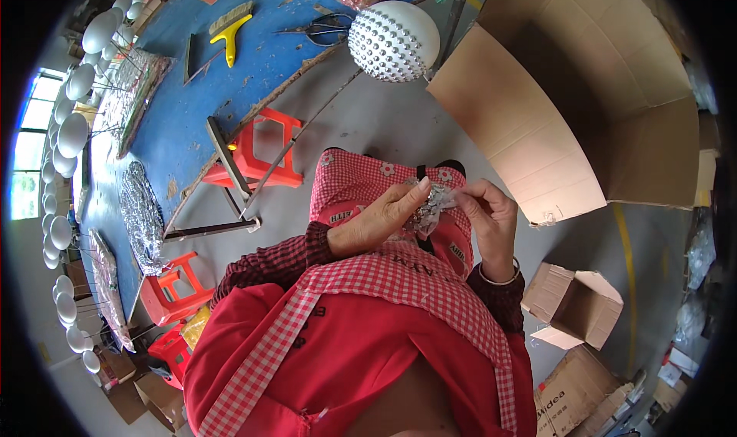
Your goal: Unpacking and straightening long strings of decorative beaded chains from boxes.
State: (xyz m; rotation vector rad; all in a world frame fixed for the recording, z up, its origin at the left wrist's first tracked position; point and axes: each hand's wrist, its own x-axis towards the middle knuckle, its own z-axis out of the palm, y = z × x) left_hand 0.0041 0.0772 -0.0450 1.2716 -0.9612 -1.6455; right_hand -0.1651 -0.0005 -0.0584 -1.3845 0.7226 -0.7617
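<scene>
In front of your apron (pixel 399 274), a clear bag (pixel 441 200) of silvery pieces (pixel 417 223) is lying between your hands. Your right hand (pixel 495 220) is pinching the bag's edge between thumb and fingers. Your left hand (pixel 386 218) is bearing against its left side; with the fingertips hidden, its grip cannot be told. Ahead, a studded ball (pixel 394 41) is sitting near the scissors (pixel 326 31) on the blue table (pixel 201 103). To your right, a large carton (pixel 516 122) is standing open.

Shiny bits (pixel 439 194) partly behind left fingers (pixel 407 200), too small for certainty
</scene>
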